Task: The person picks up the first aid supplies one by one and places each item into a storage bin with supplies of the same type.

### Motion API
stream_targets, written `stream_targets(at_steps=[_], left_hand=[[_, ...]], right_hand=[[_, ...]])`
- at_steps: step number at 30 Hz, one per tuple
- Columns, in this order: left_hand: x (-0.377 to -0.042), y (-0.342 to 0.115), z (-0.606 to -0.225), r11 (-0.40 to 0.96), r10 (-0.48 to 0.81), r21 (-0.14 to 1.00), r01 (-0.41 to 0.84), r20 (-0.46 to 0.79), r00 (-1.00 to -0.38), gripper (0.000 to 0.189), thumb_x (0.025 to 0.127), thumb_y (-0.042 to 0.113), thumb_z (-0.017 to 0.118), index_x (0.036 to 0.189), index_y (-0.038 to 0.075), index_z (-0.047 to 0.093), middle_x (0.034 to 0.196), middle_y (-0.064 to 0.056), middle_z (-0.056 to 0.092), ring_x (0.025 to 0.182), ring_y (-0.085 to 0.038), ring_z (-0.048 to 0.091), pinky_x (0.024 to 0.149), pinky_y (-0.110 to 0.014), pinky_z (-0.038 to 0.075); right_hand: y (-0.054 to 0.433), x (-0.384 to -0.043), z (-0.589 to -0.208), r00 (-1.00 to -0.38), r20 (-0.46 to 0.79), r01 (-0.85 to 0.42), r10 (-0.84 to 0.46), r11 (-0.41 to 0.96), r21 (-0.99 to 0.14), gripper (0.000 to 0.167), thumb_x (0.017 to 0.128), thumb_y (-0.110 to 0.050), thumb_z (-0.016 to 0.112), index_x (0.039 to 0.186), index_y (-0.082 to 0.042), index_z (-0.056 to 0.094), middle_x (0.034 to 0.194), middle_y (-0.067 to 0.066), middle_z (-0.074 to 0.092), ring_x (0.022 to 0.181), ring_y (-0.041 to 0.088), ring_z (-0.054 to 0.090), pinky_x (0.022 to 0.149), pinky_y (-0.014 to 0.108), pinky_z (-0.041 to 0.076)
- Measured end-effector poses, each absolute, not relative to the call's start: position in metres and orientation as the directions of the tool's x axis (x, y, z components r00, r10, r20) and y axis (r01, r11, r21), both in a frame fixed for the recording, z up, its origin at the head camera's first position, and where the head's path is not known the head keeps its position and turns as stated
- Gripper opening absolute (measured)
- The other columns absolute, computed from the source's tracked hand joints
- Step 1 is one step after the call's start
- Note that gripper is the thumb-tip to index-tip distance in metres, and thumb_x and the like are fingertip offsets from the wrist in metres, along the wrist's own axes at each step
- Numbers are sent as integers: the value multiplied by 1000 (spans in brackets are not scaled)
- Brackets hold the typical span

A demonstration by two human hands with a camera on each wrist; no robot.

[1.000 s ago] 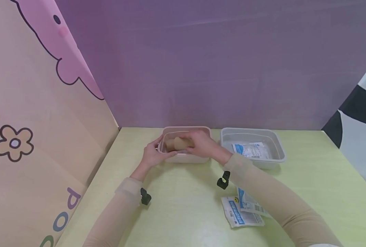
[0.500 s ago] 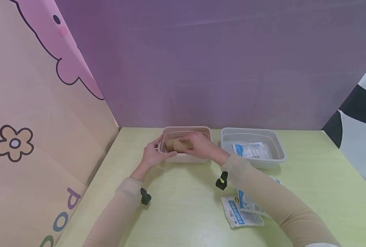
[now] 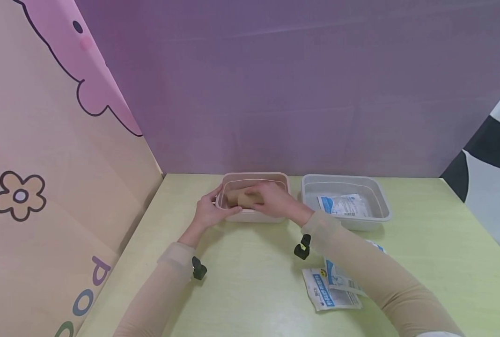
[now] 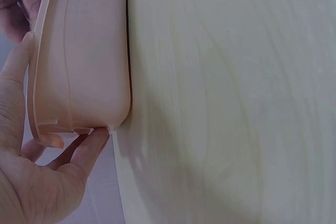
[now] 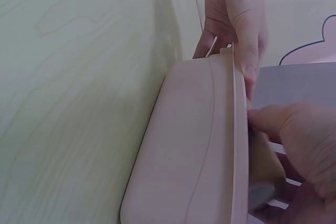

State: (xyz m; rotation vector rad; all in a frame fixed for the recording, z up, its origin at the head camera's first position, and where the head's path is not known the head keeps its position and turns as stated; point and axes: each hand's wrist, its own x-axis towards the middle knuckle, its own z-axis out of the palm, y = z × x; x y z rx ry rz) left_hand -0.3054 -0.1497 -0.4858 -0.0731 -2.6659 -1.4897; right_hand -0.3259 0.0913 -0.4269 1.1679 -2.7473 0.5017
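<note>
My left hand [image 3: 209, 213] grips the left end of a pink plastic tub [image 3: 260, 216]; in the left wrist view its thumb lies along the rim and its fingers reach round the end wall. Inside the tub, my right hand [image 3: 275, 201] holds a tan roll [image 3: 248, 199] between thumb and fingers, lying sideways. Another tan roll [image 3: 231, 197] shows just left of it in the tub. From the right wrist, the held roll [image 5: 265, 166] appears beyond the tub's rim, partly covered by the fingers. The tub's right inside is hidden by the right hand.
Right of the pink tub stands a grey-white tub [image 3: 365, 223] with a blue and white packet [image 3: 344, 205] in it. Nearer on the table, similar packets [image 3: 326, 292] overlap, partly under the right sleeve [image 3: 372, 262]. A purple wall [image 3: 292, 93] borders the table's back edge.
My right hand has moved slightly down into the pink tub with the tan roll, which now sits lower beside the other roll. The left hand has stayed put.
</note>
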Motion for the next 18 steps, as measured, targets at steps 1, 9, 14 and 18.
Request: stream_targets(at_steps=[1,9,14,18], left_hand=[[-305,-150,-486,522,-2,849,81,96,-995,107,75,45,97,164,18,44,139,-19,67,104,-26,66,66,-26,50],[-305,-149,-486,514,-6,854,81,97,-995,108,74,46,97,163,16,44,143,-22,66,118,-31,70,75,-27,55],[-304,-149,-485,514,-4,854,78,93,-996,108,74,46,97,164,17,44,146,-21,64,119,-32,69,75,-27,55],[-304,-149,-485,526,-9,848,71,89,-996,110,73,48,98,164,17,44,143,-21,65,114,-30,68,72,-26,52]], right_hand=[[91,-325,-427,-701,231,-712,-674,650,-265,42,98,-25,77,136,-7,72,135,10,75,128,33,69,107,49,55],[93,-322,-426,-735,268,-678,-623,668,-306,42,98,-22,74,137,-8,71,133,9,76,100,27,75,97,47,59],[97,-318,-422,-715,318,-700,-623,639,-319,41,96,-15,77,135,-4,71,126,12,78,59,11,51,76,36,55],[101,-317,-420,-701,336,-713,-629,629,-310,41,97,-16,77,136,-5,71,118,11,80,57,4,44,68,28,48]])
